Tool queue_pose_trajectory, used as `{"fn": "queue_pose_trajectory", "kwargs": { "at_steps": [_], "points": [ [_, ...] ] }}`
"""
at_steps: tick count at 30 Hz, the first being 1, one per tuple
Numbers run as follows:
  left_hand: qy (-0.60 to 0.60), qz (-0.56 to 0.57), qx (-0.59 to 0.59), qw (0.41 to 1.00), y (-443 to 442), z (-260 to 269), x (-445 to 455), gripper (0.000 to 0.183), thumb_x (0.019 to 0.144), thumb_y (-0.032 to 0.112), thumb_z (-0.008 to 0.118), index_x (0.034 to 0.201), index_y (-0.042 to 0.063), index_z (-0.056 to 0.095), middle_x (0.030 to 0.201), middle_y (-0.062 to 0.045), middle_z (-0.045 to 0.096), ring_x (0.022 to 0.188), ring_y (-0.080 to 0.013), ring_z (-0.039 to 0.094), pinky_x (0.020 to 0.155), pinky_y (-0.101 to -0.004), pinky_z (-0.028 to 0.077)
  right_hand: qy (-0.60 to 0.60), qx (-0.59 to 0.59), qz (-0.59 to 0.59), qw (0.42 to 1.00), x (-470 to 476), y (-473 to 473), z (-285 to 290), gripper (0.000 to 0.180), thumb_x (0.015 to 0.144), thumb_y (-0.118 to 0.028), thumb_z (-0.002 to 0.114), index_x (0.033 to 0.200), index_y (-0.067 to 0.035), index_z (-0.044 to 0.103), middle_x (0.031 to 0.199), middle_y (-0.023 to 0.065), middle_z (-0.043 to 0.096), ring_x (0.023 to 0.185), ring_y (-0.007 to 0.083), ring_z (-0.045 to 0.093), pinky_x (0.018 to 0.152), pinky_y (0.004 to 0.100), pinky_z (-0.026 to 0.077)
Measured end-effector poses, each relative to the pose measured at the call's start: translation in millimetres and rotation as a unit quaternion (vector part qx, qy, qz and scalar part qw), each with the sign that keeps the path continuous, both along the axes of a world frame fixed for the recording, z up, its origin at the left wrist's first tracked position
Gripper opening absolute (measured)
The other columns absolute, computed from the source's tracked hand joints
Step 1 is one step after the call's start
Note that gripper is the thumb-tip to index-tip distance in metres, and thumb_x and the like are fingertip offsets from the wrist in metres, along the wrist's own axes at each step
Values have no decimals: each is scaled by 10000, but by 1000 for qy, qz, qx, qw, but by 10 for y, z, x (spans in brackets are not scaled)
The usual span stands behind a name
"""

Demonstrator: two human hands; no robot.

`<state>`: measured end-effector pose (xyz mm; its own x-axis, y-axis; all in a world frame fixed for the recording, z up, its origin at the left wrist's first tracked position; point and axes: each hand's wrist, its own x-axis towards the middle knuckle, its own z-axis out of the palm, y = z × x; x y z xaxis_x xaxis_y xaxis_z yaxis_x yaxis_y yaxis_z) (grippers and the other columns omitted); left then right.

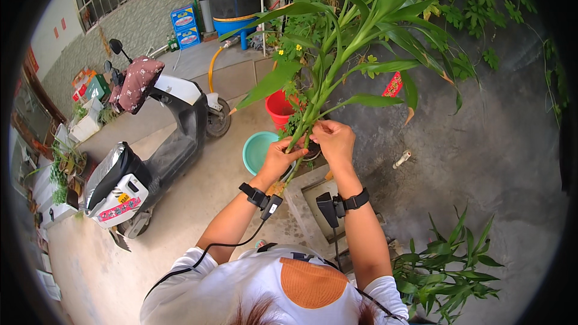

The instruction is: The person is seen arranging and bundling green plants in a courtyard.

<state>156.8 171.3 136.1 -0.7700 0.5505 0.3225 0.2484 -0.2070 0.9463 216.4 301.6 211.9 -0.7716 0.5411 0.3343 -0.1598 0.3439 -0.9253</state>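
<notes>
A tall leafy plant with thick green stems [334,70] leans up and away in front of me. My left hand [282,158] is closed around its lower stems, with the thumb lying across them. Just right of it and slightly higher, my right hand [334,140] has its thumb and fingers pinched together at the stems; whether it holds a stem, a leaf or something thin cannot be told. Below my left hand the stem bottoms reach down towards a brownish clump [276,188] near my wrist, partly hidden.
A teal basin [257,151] and a red bucket [279,107] stand beyond my left hand. Left is a parked scooter [176,144]. A pipe stub [401,159] juts from the grey wall on the right. Another leafy plant [445,266] is at lower right. Potted plants [67,167] line the far left.
</notes>
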Motion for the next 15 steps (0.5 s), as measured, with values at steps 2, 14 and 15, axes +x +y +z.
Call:
{"fn": "queue_pose_trajectory", "kwargs": {
  "at_steps": [2,14,15],
  "points": [
    [5,-3,3,1000,-10,-7,0,307,765,28,679,1065,6,618,861,26,599,733,-51,503,678,-211,421,-13,6,-1,1000,-15,27,4,176,795,-103,619,842,63,653,696,74,651,598,106,624,551,226,495],
    [-64,-100,42,992,-153,-23,-119,366,859,101,583,1200,-2,498,969,-33,626,797,-73,543,704,-222,448,16,-329,120,937,-146,13,-160,87,832,-94,572,831,-8,584,726,34,603,630,107,586,583,226,474],
    [-97,-115,34,988,-192,-44,-140,368,861,116,583,1206,20,502,977,-16,619,779,-58,532,675,-202,432,18,-353,123,927,-164,4,-187,78,832,-94,572,821,-17,578,720,30,599,628,101,576,591,225,470]
  ]
}}
